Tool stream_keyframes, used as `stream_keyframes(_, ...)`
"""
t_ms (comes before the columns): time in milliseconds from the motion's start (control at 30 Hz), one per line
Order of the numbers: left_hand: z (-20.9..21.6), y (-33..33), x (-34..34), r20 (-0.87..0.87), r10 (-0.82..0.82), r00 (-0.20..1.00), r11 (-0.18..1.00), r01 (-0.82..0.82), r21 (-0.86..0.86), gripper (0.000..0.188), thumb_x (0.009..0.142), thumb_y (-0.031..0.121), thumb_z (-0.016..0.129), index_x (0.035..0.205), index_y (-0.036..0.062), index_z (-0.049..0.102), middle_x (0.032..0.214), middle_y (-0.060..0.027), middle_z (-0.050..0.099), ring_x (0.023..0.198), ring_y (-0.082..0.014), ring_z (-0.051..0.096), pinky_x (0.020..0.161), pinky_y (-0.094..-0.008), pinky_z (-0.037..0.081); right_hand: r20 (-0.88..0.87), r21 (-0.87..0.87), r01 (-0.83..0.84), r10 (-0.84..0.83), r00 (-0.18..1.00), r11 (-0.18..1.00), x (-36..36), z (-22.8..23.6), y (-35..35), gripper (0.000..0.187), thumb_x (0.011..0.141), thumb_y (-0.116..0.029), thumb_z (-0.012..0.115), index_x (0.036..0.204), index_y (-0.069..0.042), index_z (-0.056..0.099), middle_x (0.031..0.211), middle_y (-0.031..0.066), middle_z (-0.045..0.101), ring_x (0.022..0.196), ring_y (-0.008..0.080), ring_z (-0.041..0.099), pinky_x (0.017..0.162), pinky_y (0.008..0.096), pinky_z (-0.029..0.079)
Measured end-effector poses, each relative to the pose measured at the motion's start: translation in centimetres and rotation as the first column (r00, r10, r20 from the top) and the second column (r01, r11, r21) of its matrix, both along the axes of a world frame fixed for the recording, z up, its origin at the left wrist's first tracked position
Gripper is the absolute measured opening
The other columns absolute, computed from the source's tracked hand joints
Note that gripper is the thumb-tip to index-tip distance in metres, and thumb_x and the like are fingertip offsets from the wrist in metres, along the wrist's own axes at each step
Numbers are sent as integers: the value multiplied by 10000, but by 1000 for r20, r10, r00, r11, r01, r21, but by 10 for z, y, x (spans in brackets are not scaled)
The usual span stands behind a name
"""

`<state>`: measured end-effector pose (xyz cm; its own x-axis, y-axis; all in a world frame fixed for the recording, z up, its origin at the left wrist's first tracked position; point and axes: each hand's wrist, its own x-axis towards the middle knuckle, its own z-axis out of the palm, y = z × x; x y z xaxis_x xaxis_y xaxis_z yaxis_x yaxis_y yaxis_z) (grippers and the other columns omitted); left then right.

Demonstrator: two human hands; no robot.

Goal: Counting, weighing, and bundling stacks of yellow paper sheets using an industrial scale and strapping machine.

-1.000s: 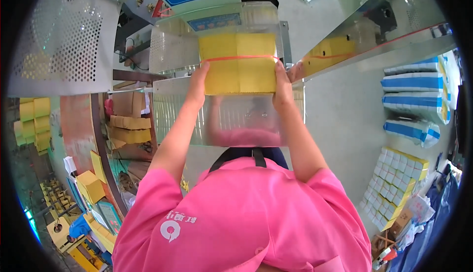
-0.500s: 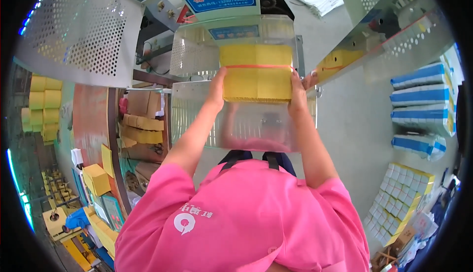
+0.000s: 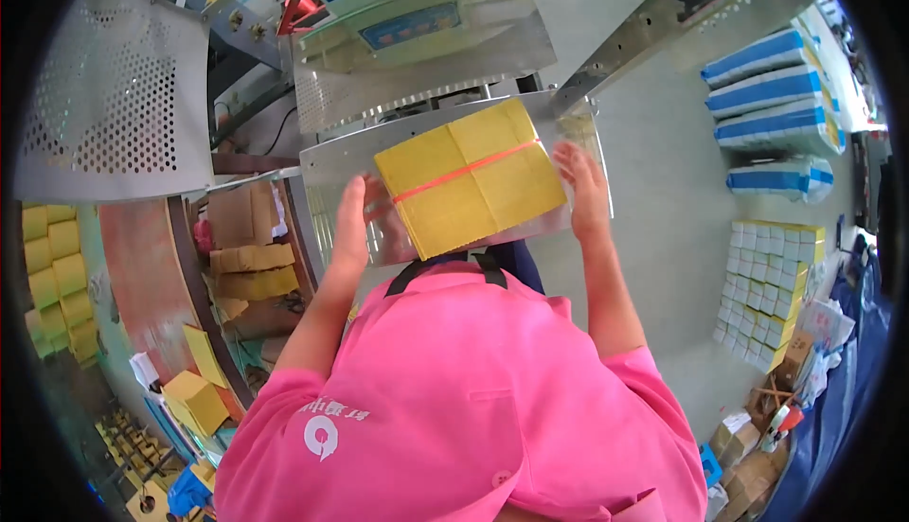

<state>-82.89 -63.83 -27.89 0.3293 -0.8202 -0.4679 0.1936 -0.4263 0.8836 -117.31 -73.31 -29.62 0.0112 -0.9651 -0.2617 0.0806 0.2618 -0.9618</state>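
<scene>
A bundle of yellow paper [image 3: 464,195], bound round its middle by a red band [image 3: 469,170], lies tilted on the shiny metal tray [image 3: 331,167] before me, its right end turned away from me. My left hand [image 3: 352,214] hovers just off the bundle's left end, fingers stretched and pointing forward. At the other end, my right hand [image 3: 584,181] stands apart from the paper with its fingers loosely extended. Neither hand grips anything.
Beyond the tray is a machine with a clear cover [image 3: 426,39]. Perforated metal panels [image 3: 118,87] flank it on the left. At right sit blue-and-white wrapped packs [image 3: 772,96] and stacked small bundles [image 3: 767,285]. Cardboard pieces [image 3: 251,271] fill a shelf at left.
The bundle has come nearer to me, away from the clear cover, and now lies aslant on the tray. Both hands have let go of it and moved apart. My view has shifted too.
</scene>
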Motion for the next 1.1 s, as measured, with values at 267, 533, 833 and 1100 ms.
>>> stream_keyframes(267, -41, -45, -28, -285, 75, 956, 986, -113, -121, 694, 976, 586, 437, 1379, 21, 457, 1332, -91, 553, 1238, -237, 522, 1063, -370, 393, 301, 73, -60, 35, 953, 996, 54, 23, -9, 457, 1013, -317, 473, 1392, -64, 506, 1315, 51, 574, 1189, 149, 534, 1001, 298, 411)
stream_keyframes(533, -1, -50, -29, -162, 92, 983, 978, -120, -173, 610, 1013, 472, 442, 1417, 16, 400, 1410, -111, 482, 1289, -226, 478, 1053, -357, 409, 292, 122, 45, -79, 953, 991, 51, 7, 6, 318, 998, -197, 502, 1245, -17, 589, 1123, 34, 641, 990, 91, 601, 848, 236, 479)
stream_keyframes(833, 5, -5, -25, 291, 62, 955, 946, 37, -323, 215, 920, 57, 605, 1111, 9, 519, 1037, -54, 568, 961, -143, 552, 889, -298, 447, 288, 117, 16, -49, 956, 993, 53, 14, -5, 265, 975, -149, 533, 1182, -7, 616, 1063, 32, 656, 945, 77, 610, 818, 224, 483)
stream_keyframes(1100, 3, -2, -25, 488, 44, 872, 957, 104, -271, 138, 906, 61, 616, 973, 18, 503, 978, -77, 537, 931, -170, 513, 886, -300, 426, 253, 128, 56, -88, 963, 990, 59, 12, -3, 284, 969, -168, 542, 1191, -6, 614, 1060, 39, 654, 945, 86, 607, 819, 230, 480)
